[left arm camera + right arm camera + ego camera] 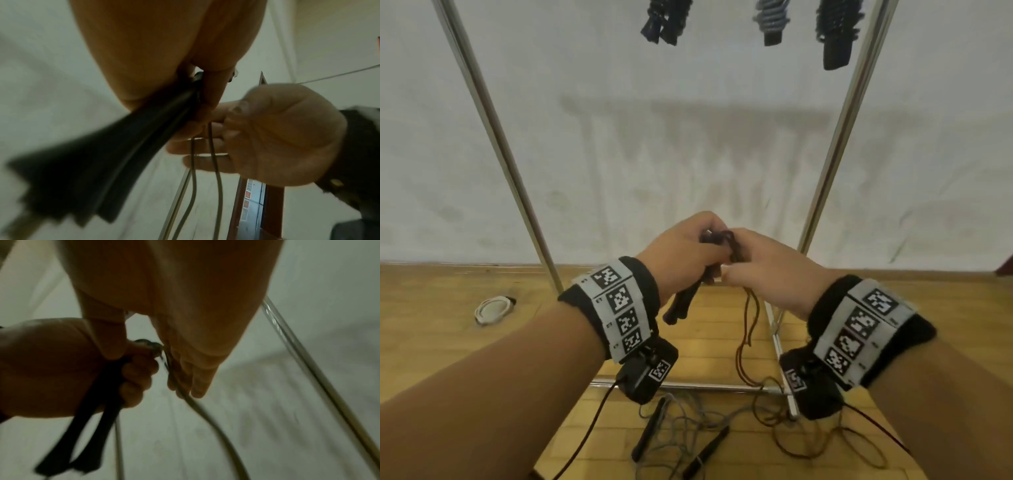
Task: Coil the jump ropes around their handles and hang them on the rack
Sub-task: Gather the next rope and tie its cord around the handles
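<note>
1. Keep the left hand (pixel 681 250) clamped round both black handles (pixel 681 301), held side by side low in front of the rack (pixel 835 137).
2. The right hand (pixel 767 270) pinches the brown rope (pixel 748 329) beside the handle tops — feed it on taut, turns touching.
3. The slack trails to the floor by the rack's base — watch for snags.

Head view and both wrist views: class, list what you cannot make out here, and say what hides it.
- Head view: tops of the three hung rope bundles, cut by the upper edge.
- Head view: wraps on the black handles, hidden by the left hand and right hand.
- Left wrist view: handle ends, blurred.
</note>
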Tool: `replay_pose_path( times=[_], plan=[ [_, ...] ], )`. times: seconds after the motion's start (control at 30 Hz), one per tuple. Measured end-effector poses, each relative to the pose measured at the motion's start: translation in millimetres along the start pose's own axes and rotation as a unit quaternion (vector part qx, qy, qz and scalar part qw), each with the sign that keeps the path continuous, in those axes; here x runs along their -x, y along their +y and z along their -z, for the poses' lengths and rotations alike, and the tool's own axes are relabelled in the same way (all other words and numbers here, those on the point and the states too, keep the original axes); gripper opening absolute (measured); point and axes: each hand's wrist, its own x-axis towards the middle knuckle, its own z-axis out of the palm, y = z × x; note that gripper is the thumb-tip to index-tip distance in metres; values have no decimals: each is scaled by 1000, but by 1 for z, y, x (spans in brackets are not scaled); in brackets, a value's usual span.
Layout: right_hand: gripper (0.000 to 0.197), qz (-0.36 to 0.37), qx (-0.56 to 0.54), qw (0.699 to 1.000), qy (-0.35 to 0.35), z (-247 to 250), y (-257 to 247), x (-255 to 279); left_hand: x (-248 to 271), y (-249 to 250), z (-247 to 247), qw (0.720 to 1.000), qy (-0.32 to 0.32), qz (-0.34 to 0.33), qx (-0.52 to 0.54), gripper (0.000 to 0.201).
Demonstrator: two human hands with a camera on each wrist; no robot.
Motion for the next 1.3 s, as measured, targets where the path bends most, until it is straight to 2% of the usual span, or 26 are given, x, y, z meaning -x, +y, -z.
replay_pose_path(
  times=[0.07,0.17,0.27,0.37,0.43,0.5,0.57,0.63,0.73,0.8,0.83,0.87,0.93,1.03,1.1,1.13,1.17,1.2,1.3],
  plan=[
    [32,-17,-136,990,19,-10,4,0,-1,3,-3,1000,3,0,3,13],
    [17,-51,-201,978,22,-18,14,0,-4,8,1,997,58,-8,48,20],
    [27,-68,-227,971,24,-23,17,-5,-8,8,6,979,135,-18,149,27],
    [44,-95,-206,973,42,-34,11,-10,-12,13,5,946,197,-30,256,29],
    [53,-120,-271,955,15,-41,7,-13,-13,17,1,922,230,-17,310,33],
    [55,-122,-334,935,-7,-45,3,-15,-16,17,-1,898,259,3,356,38],
    [52,-98,-345,933,10,-46,1,-17,-17,15,1,881,287,9,377,36],
    [45,-77,-349,933,47,-44,0,-20,-18,8,9,891,300,-6,340,26],
    [37,-71,-302,945,102,-32,5,-22,-15,-9,25,957,242,-32,158,12],
    [34,-53,-174,976,120,-22,14,-23,-9,-19,39,984,175,-34,-5,11],
    [33,-43,-94,988,113,-17,18,-22,-5,-23,46,987,132,-28,-85,14],
    [32,-35,-25,994,97,-14,22,-21,-1,-25,53,983,85,-14,-160,15],
    [30,-28,68,996,54,-13,27,-18,7,-22,57,959,-20,24,-283,26],
    [28,-12,91,996,0,-22,25,-16,15,-18,38,891,-145,40,-429,40],
    [26,15,105,994,-12,-29,21,-16,17,-18,22,857,-172,21,-485,39],
    [26,23,116,993,-12,-31,18,-16,16,-18,19,851,-176,22,-494,25],
    [27,23,119,993,-11,-31,18,-16,16,-17,18,853,-179,30,-490,11],
    [27,19,105,994,-10,-30,18,-16,16,-19,20,858,-181,40,-478,7],
    [23,6,59,998,-28,-17,22,-12,16,-21,27,867,-175,43,-465,10]
  ],
)
